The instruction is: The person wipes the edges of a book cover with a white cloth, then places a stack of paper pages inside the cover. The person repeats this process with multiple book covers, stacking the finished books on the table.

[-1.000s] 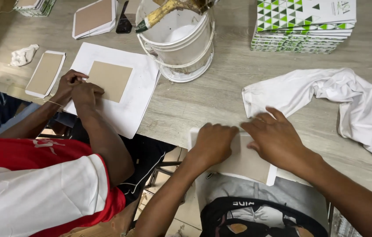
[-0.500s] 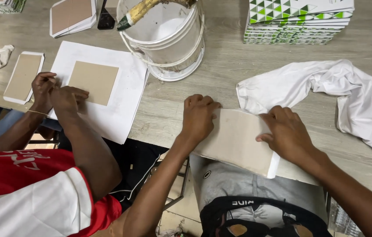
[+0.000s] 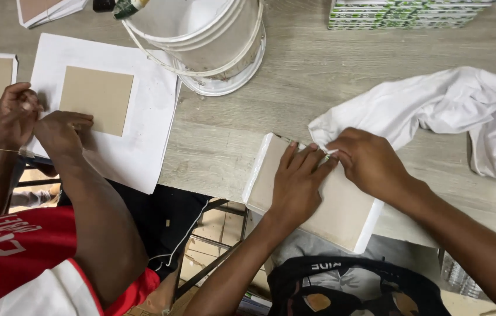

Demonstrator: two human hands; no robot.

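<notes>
Cardboard panel (image 3: 341, 213) | long axis diagonal, near-left to far-right | both hands pressing

Looks like a small craft workshop: a long wooden desk (image 3: 318, 76) shared by two people, with cardboard pieces on white paper (image 3: 142, 146), a white glue bucket (image 3: 207, 35), a rag (image 3: 435, 117) and stacked printed boxes (image 3: 400, 14)

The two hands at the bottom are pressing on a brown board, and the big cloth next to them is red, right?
Not quite. The head view shows the left hand and right hand on the brown board, but the cloth beside them is white, not red.
</notes>
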